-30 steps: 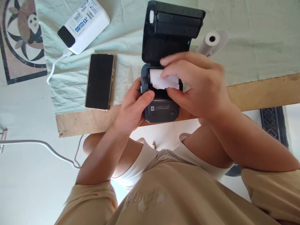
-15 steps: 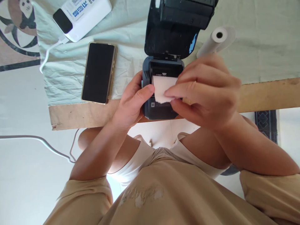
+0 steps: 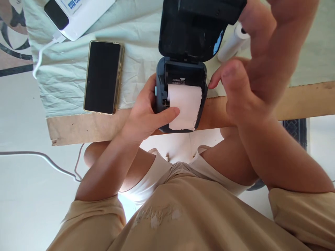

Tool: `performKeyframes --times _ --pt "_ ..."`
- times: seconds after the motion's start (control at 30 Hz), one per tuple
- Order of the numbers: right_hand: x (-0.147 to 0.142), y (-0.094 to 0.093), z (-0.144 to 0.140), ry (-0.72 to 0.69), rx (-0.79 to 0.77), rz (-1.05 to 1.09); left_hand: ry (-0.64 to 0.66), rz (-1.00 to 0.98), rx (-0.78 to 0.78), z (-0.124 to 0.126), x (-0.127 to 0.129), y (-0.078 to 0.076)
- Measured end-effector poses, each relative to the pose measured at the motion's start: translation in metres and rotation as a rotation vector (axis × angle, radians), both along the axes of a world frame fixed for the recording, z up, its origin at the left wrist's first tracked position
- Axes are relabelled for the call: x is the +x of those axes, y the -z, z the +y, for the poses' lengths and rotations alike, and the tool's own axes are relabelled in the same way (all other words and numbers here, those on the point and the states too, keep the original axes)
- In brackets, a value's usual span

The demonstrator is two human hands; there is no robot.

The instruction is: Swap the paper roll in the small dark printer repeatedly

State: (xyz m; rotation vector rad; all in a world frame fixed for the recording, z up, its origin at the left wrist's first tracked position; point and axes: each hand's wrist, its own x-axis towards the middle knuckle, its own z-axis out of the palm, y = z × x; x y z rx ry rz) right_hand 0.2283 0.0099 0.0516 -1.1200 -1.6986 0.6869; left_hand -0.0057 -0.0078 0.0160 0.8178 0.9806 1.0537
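A small dark label printer point(image 3: 161, 75) rests at the table's front edge with its black lid point(image 3: 188, 38) swung up and back. My left hand point(image 3: 143, 113) grips the printer's left side, its thumb pressing on the white paper strip point(image 3: 186, 101). The strip comes from inside the printer and lies over its front, with a ragged end and right edge. My right hand point(image 3: 258, 66) is raised on the right, fingers spread; one fingertip is by the printer's right side and others are near the lid's right edge. Behind this hand stands a white paper roll point(image 3: 231, 43), partly hidden.
A phone point(image 3: 102, 76) lies dark-screened on the pale green cloth point(image 3: 138, 35) to the left. Beyond it is a white power bank point(image 3: 81, 17) with a white cable point(image 3: 42, 55). The wooden table edge point(image 3: 89, 127) runs across in front of my knees.
My right hand has let go of the paper strip and moved up and right to beside the lid. The strip now lies flat over the printer's front, my left thumb on it.
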Motion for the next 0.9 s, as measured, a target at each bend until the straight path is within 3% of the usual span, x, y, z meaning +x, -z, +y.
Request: performKeyframes --times 0.1,0.23,0.33,0.47,0.63,0.73,0.9 --pt "0.000 0.005 0.004 -0.009 0.080 0.045 0.025 0.017 0.047 0.002 -0.004 0.005" --pt "0.003 0.012 0.006 -0.078 0.153 -0.120 0.044 0.022 0.092 0.005 -0.007 0.012" --pt "0.002 0.015 0.007 -0.204 0.068 -0.154 0.028 -0.053 0.115 0.005 -0.006 0.013" --pt "-0.004 0.018 0.007 -0.262 -0.118 0.058 0.024 -0.133 0.141 0.001 0.001 0.009" --pt "-0.008 0.021 0.012 -0.302 -0.403 0.188 -0.023 0.003 0.000 -0.007 0.011 -0.004" --pt "-0.007 0.023 0.014 -0.314 -0.415 0.183 0.000 0.055 -0.047 -0.006 0.008 -0.012" --pt "-0.007 0.023 0.015 -0.306 -0.402 0.148 0.144 0.070 -0.022 0.002 -0.002 -0.021"
